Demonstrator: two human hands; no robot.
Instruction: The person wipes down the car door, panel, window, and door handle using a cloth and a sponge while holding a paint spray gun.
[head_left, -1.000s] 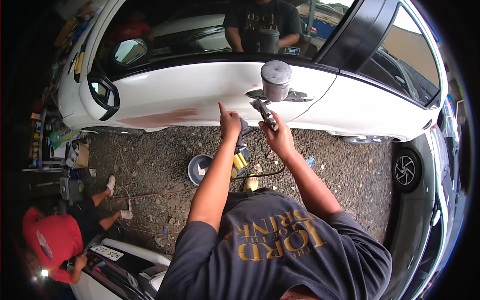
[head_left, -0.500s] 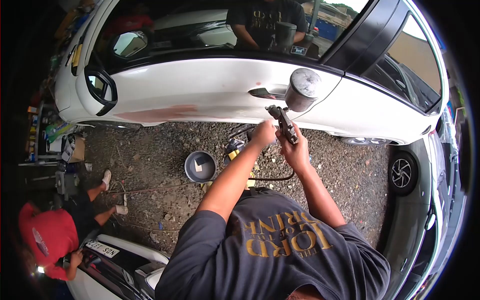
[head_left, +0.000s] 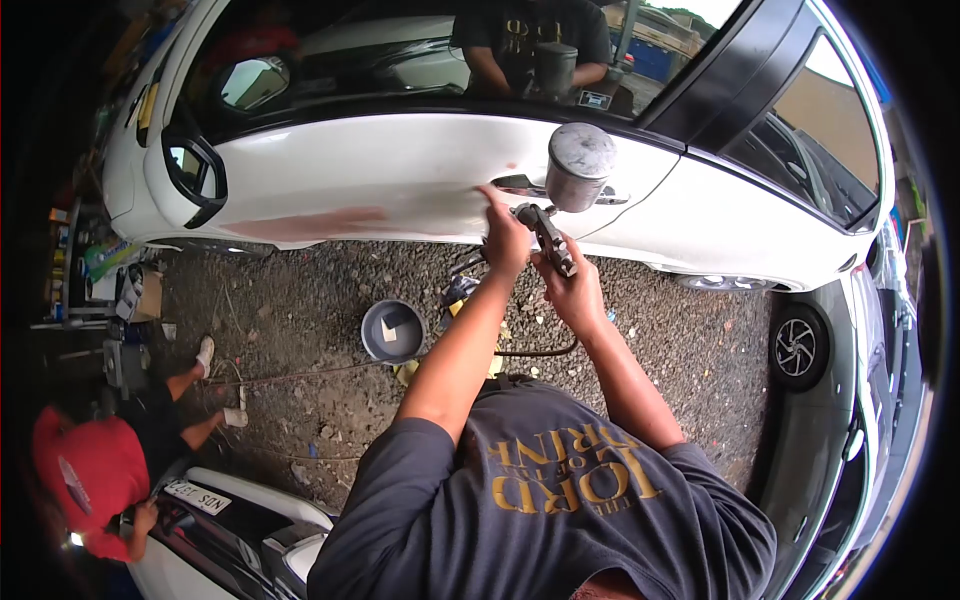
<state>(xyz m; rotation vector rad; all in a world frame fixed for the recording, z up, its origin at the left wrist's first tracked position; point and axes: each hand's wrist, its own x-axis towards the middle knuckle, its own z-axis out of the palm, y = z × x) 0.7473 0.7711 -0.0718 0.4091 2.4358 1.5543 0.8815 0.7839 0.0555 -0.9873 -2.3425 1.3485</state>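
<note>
My right hand [head_left: 575,283] is wrapped round the handle of a metal spray gun [head_left: 545,238], whose grey cup [head_left: 580,165] stands in front of the door handle. Just left of the gun is my left hand [head_left: 508,240], its index finger stretched towards the white car door [head_left: 400,170] and its other fingers curled. A small dark edge shows beside those fingers; what they hold is hard to make out. The door has a reddish-brown patch [head_left: 310,224] low down and a small pink spot near the handle.
A grey basin [head_left: 370,335] with a pale piece inside stands on the gravel [head_left: 660,340]. A hose [head_left: 540,353] runs near my body. At the lower left a person in a red shirt [head_left: 95,470] is beside another car [head_left: 240,515]. A grey car [head_left: 825,420] stands on the right.
From one second ago, my left hand has moved right, closer to the gun, and its finger has stretched out again since half a second ago. The gun went right, then partly back left.
</note>
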